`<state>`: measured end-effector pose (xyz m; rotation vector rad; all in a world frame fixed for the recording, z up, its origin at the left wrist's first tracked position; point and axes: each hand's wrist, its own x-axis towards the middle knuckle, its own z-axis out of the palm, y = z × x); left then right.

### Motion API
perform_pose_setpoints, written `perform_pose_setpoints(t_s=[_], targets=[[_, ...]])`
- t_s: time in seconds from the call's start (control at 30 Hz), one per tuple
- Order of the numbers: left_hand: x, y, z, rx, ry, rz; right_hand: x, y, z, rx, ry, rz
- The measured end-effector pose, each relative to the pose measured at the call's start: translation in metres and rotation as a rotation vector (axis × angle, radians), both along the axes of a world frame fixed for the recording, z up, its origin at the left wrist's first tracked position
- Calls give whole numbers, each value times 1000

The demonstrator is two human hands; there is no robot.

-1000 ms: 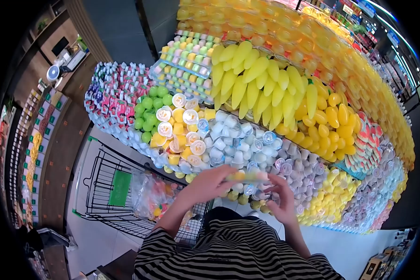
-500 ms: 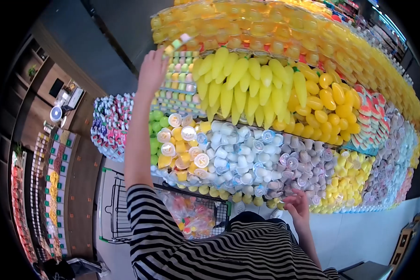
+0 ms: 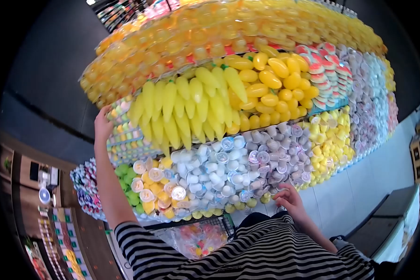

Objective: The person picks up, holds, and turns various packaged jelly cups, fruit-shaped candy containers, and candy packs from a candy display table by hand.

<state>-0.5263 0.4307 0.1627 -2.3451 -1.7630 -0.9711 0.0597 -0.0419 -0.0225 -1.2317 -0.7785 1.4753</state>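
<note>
My left hand [image 3: 103, 125] reaches to the far left of the display, its fingers bent on the end of a pack of pastel candies [image 3: 121, 105]. Part of that grip is hidden. The pack lies at the top of a pile of similar pastel packs [image 3: 126, 134]. Right beside the pile are long yellow-green, banana-like pieces [image 3: 179, 105]. My right hand [image 3: 289, 199] hovers by the front edge, near purplish-grey jelly cups [image 3: 277, 154]. Its fingers are loosely bent and apart, with nothing in them.
White jelly cups [image 3: 212, 163], orange-yellow cups [image 3: 156, 186] and green pieces [image 3: 128, 182] fill the near side. Yellow mango-shaped pieces [image 3: 270, 79] lie further back. Below the front edge stands a shopping cart holding a plastic bag of colourful sweets [image 3: 198, 238]. Shelves [image 3: 63, 224] stand at left.
My left hand has lowered the row of pastel candies from above the pile onto it. The view has turned, and the display sits further left. My right hand stays by the front edge.
</note>
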Motion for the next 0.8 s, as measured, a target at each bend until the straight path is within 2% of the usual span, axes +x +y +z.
perform_pose_setpoints(t_s=[0.1, 0.17, 0.2, 0.3, 0.37, 0.4, 0.43, 0.47, 0.5, 0.57, 0.6, 0.63, 0.7, 0.73, 0.8], targets=[[13, -14, 16, -59, -46, 38, -2, 3, 1, 26, -3, -11], [7, -10, 7, 29, -182, -96, -3, 8, 2, 84, -2, 44], [22, -21, 10, 55, -395, -178, -2, 9, -1, 64, -18, 91], [134, -115, 28, 305, -691, -141, -6, 16, -20, 4, -125, 182], [182, -183, -1, 272, -801, -178, -14, 25, -13, 94, -141, 174], [197, -212, -28, 236, -790, -186, -13, 30, -8, 168, -199, 212], [228, -244, -50, 159, -951, -364, -14, 34, -2, 242, -257, 251], [245, -272, -71, 33, -892, -453, -14, 37, 11, 286, -322, 282], [272, -294, -95, -73, -1099, -488, -12, 38, 13, 236, -324, 253], [324, -342, -129, -338, -1296, -261, -10, 31, 10, 132, -326, 184], [342, -363, -145, -461, -1270, -263, -8, 26, 0, 119, -352, 101], [357, -382, -163, -467, -1167, -341, -7, 26, 2, 50, -243, 50], [364, -421, -168, -786, -839, -450, -5, 24, 9, -98, -23, -45], [365, -429, -173, -662, -689, -557, 1, 21, -3, -60, -30, -23], [366, -434, -186, -403, -383, -751, 10, 23, -9, 198, -244, 65]])
